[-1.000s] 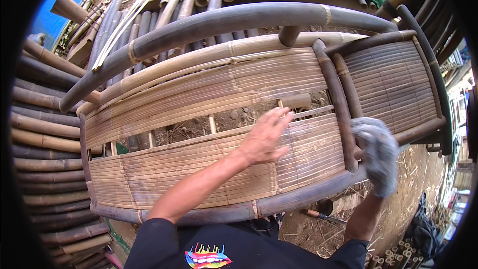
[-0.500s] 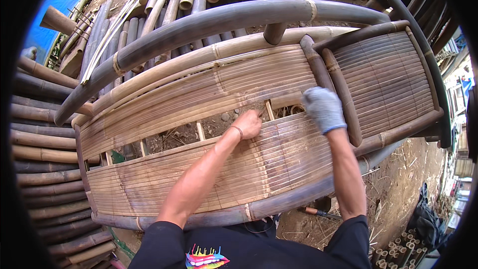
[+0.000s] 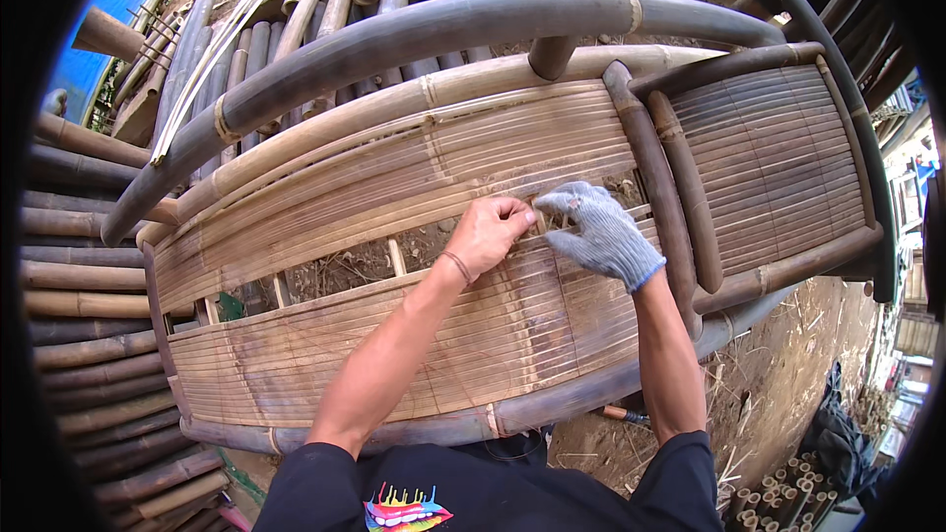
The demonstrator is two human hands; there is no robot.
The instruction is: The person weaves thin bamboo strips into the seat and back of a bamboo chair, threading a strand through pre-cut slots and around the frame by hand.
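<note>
A long bamboo bench (image 3: 365, 355) lies before me, its seat made of thin slats with an open gap running lengthwise through the middle. My left hand (image 3: 487, 236), bare and with a cord round the wrist, is closed in a pinch over the gap; what its fingertips hold is too small to make out. Close to those fingertips is my right hand (image 3: 596, 232) in a grey knitted glove, thumb and fingers apart, with nothing visible between them. Short wooden crosspieces (image 3: 396, 257) show in the gap.
A dark, thick bamboo rail (image 3: 424, 34) curves along the bench's far side. At the right end rises a slatted panel (image 3: 764, 153). Bamboo poles (image 3: 89, 300) are stacked at the left, and more lie beyond the rail. A tool handle (image 3: 623, 414) shows below the bench's near edge.
My right hand has come left from beside the bench's right-hand posts to my left fingertips, its fingers parting. My left hand stays near the same spot, shifted slightly.
</note>
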